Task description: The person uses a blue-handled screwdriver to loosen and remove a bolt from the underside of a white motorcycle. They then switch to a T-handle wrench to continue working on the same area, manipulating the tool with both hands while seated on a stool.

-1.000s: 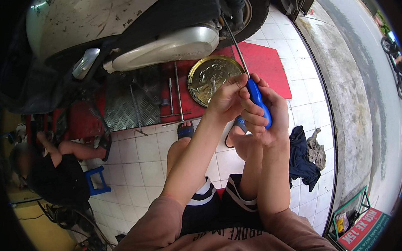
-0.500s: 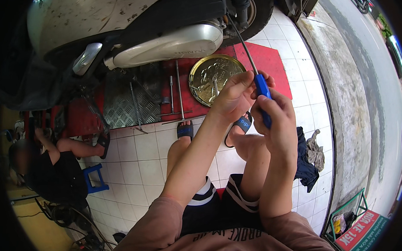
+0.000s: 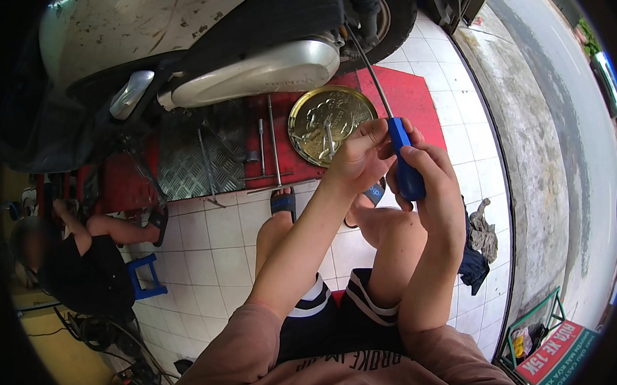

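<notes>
A long screwdriver with a blue handle (image 3: pixel 407 171) runs up into the scooter beside the rear shock absorber (image 3: pixel 364 19). My right hand (image 3: pixel 433 184) grips its handle, thumb laid across it. My left hand (image 3: pixel 369 154) is closed at the handle's top, where it meets the metal shaft. Below the scooter's silver transmission cover (image 3: pixel 255 70), a round brass tray (image 3: pixel 312 103) holds a wrench (image 3: pixel 329 140) on a red platform (image 3: pixel 425 115).
T-handle tools (image 3: pixel 273 143) lie on the platform. A person (image 3: pixel 85 272) is at lower left by a blue stool (image 3: pixel 146 275). Dark cloth (image 3: pixel 472 268) and a grey rag (image 3: pixel 485 238) lie on the tiles. A curb (image 3: pixel 523 167), road and sign stand right.
My right hand has shifted right and turned on the blue handle, its thumb now over the top. My left hand has moved slightly right along with it.
</notes>
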Demonstrator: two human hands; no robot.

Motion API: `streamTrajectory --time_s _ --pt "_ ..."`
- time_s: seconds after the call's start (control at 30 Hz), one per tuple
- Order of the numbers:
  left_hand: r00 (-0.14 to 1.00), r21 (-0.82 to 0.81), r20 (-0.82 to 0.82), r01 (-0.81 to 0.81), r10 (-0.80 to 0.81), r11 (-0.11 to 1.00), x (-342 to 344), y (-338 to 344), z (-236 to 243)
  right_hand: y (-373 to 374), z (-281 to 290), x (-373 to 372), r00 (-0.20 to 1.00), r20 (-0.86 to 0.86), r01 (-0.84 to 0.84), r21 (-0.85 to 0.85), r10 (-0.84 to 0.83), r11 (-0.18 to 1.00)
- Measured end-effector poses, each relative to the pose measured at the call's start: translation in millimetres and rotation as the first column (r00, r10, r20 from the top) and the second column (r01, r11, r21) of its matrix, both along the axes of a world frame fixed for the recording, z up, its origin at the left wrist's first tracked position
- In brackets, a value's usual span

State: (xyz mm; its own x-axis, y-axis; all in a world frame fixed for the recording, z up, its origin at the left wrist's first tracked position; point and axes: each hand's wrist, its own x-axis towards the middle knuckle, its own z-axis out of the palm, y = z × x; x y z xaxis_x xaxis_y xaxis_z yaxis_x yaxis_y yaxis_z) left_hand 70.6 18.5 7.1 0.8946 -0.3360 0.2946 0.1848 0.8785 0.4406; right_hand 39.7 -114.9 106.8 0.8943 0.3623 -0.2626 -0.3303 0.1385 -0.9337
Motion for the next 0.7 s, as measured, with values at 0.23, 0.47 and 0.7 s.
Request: streamTrajectory --time_s 0.23,0.47,0.7 --pt "0.988 -0.033 -0.152 -0.030 0.025 0.999 0 -1 -4 17 5 -14 0.781 0.619 0.396 -0.586 0.076 0.707" --pt "0.999 0.068 -0.030 -0.021 0.023 0.997 1 -8 8 -11 -11 5 0.988 -0.148 0.010 0.379 0.050 0.926" --pt "0.992 -0.040 -0.111 0.048 -0.053 0.998 0 -16 17 -5 -17 8 0.785 -0.314 0.300 0.947 0.535 0.115"
